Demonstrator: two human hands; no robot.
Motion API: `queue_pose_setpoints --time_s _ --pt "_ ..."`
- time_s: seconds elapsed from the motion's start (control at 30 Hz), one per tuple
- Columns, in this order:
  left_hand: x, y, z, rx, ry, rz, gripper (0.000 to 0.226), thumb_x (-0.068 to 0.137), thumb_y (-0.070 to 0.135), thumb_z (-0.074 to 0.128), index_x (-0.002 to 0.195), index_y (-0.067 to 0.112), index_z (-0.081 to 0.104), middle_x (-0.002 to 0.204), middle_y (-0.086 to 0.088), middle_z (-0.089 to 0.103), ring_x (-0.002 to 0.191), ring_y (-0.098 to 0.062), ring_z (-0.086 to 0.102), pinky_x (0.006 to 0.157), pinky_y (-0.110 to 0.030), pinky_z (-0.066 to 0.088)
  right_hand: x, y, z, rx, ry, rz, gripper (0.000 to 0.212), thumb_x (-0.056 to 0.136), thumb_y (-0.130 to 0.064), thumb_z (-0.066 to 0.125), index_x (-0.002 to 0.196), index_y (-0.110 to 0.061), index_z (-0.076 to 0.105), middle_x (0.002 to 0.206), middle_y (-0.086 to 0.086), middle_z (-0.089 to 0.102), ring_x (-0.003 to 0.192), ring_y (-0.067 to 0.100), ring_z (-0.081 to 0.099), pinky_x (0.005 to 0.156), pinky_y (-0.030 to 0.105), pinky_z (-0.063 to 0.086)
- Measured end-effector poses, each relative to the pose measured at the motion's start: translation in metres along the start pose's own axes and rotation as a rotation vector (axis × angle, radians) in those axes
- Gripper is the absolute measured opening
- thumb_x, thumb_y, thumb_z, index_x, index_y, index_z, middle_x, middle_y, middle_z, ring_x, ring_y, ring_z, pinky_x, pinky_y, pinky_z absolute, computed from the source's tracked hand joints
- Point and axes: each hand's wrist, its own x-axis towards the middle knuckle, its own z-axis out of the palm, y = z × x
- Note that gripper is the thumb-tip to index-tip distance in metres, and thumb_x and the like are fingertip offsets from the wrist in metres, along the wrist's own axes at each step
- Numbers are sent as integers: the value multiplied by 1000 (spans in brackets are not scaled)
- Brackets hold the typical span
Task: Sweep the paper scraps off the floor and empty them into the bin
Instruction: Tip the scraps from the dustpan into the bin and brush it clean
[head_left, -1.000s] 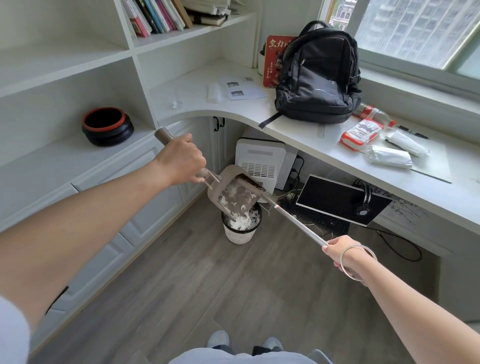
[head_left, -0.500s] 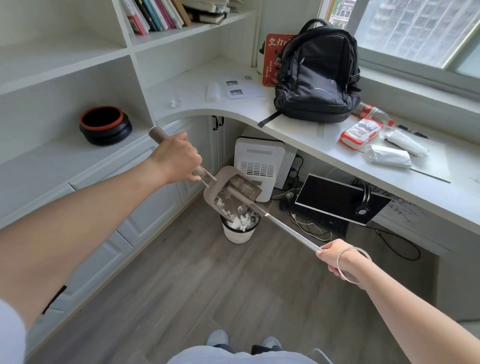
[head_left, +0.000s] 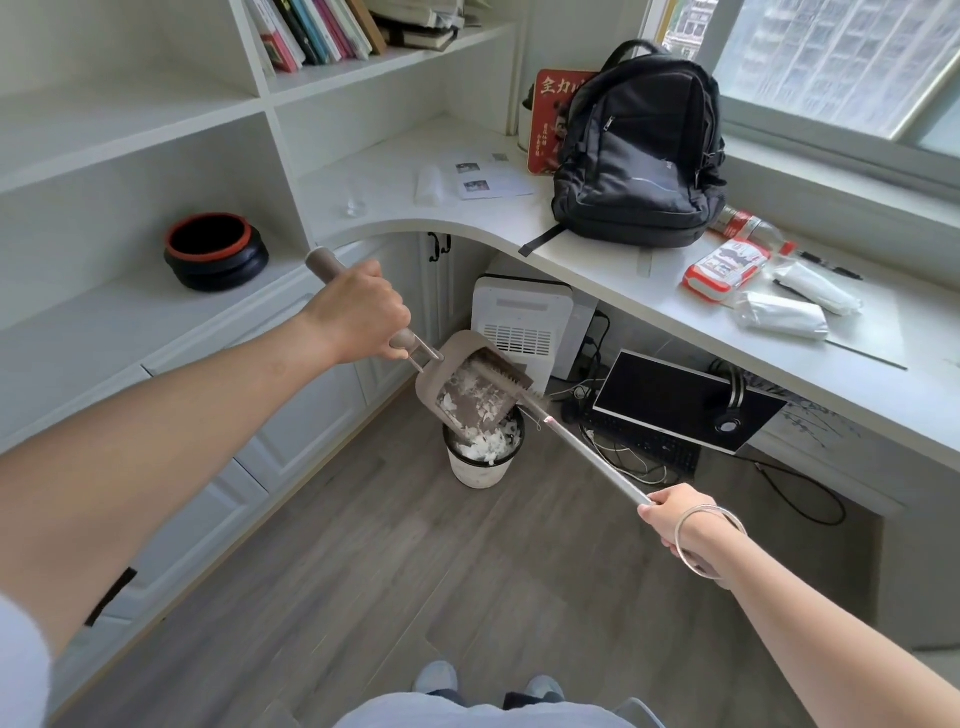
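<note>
Not much has moved in the last half second, honestly. Dustpan (head_left: 451, 354) is still tipped over the bin (head_left: 475, 472), maybe a hair further along, and both arms are holding the same pose.

Left hand (head_left: 358, 312) is wrapped tight round the dustpan's brown handle (head_left: 323, 263), fingers curled under it, with the end of the handle sticking out up and to the left. The pan hangs tilted with its open lip pointing down at the bin, right above the rim. White paper scraps (head_left: 467, 382) are still lying on the pan's face, and there's a heap of them already in the bin under it.

Right hand (head_left: 670, 512), the one with the silver bangle (head_left: 709, 540), is clamped on the broom pole (head_left: 587, 451). The pole runs up and left from it, and the broom head (head_left: 500, 373) sits inside the pan against the scraps.

The bin stands on the grey wood floor (head_left: 467, 597) at the far side, just near of a white boxy unit (head_left: 524, 322) under the curved desk (head_left: 649, 293). Black backpack (head_left: 639, 156) is on the desk further back, a dark monitor (head_left: 675, 400) leans under it on the right, and a black bowl with a red rim (head_left: 213, 249) is on the left shelf.
</note>
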Motion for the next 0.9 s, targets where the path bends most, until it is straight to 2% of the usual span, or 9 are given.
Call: queue_pose_setpoints --time_s 0.17,0.23,0.4,0.47,0.57,0.67,0.77,0.8,0.9 --pt "4 0 -1 -20 -15 -36 44 94 59 41 72 23 51 71 8 59 66 -14 44 83 -26 35 -7 -7 10 -64 -46 -13 22 86 -23 51 85 -20 72 58 1 54 48 19 48 56 24 46" --pt "3 -1 -1 24 -16 -38 44 93 59 41 69 23 50 66 8 53 64 -13 47 82 -25 37 -10 -5 4 -49 -49 -11 25 85 -23 51 93 -17 74 56 1 53 48 19 47 52 23 43" --pt "3 -1 2 -76 -52 -3 44 95 59 41 75 22 55 82 8 68 79 -13 62 88 -25 36 -11 3 -11 -24 -27 -3 26 88 -24 50 101 -20 72 58 1 55 42 16 46 43 20 39" --pt "3 -3 1 -67 -49 8 46 95 59 40 79 22 62 83 7 69 80 -14 62 89 -26 37 -9 -1 -7 -29 -3 -4 28 88 -25 50 106 -19 72 66 2 58 48 17 50 49 21 44" --pt "5 -2 -2 -87 -22 -14 48 95 59 41 82 21 66 83 7 69 79 -15 62 87 -26 36 -7 -11 2 -113 27 -19 28 90 -27 51 111 -24 68 86 2 64 69 20 55 72 24 48" --pt "5 0 -3 -83 -36 -44 48 95 59 40 78 21 63 80 7 68 71 -14 56 86 -26 36 -10 -21 11 -140 -5 -40 17 89 -26 50 92 -23 66 73 2 61 62 21 56 66 24 50" --pt "4 2 -2 45 15 -22 47 91 62 45 65 24 52 65 10 63 58 -12 50 80 -25 40 -11 -23 13 -159 -7 -39 22 90 -26 51 105 -22 67 95 4 69 69 22 58 69 23 50" --pt "4 2 -2 73 6 -16 47 90 63 46 64 24 50 63 10 63 58 -11 53 79 -24 41 -11 -21 12 -144 -13 -35 23 90 -26 52 105 -22 68 93 4 69 65 21 57 65 22 49" --pt "4 0 2 -25 -41 7 46 95 59 41 75 22 60 77 7 68 72 -13 61 86 -26 39 -11 -13 6 -112 -14 -20 18 88 -23 49 84 -21 66 67 3 60 49 22 52 54 24 49"
